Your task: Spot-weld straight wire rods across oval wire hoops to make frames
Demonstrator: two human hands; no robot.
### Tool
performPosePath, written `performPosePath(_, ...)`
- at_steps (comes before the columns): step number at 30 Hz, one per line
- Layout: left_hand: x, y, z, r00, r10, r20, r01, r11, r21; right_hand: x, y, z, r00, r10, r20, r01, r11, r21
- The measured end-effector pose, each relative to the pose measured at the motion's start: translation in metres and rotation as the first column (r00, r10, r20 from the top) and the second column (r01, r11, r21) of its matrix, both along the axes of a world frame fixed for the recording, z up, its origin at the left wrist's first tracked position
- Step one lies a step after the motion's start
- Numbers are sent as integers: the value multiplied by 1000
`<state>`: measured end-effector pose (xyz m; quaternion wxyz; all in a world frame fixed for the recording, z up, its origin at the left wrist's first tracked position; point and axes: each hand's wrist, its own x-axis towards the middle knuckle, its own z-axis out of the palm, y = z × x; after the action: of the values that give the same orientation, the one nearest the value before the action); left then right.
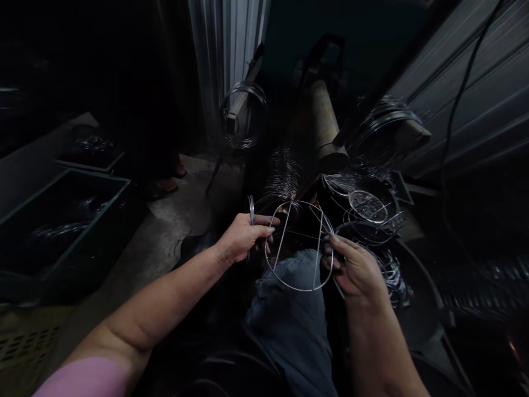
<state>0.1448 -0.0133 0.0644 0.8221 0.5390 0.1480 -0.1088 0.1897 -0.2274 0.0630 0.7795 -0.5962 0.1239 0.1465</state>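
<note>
A round wire frame (299, 245) with two straight cross wires hangs above my denim-covered knee (293, 309). My left hand (243, 237) is closed on its left rim and also grips a small bundle of wire rings (251, 209). My right hand (354, 267) pinches the frame's right rim with fingers closed. Just beyond the frame a stack of wire rings (283, 176) sits on a dark rod.
A heap of finished wire frames (367, 209) lies to the right. Wire coils (243, 113) hang on stands behind, beside a brown roller (324, 124). Dark green bins (61, 220) stand at left on the concrete floor. Another person's sandalled feet (165, 182) show beyond. Corrugated wall at right.
</note>
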Motion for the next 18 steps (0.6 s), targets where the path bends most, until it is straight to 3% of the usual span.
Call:
performPosePath(6,4,-3,3,1000,-12,3,12,1000,17,1,-1,0,999,-33,-10,33,999,14)
performPosePath(14,7,-3,-2,999,-33,23,33,999,-11,0,0,1,996,-88,-23,88,996,18)
performPosePath(18,-8,-4,-10,999,6,-48,0,992,123,-3,3,4,992,-124,19,125,991,-43)
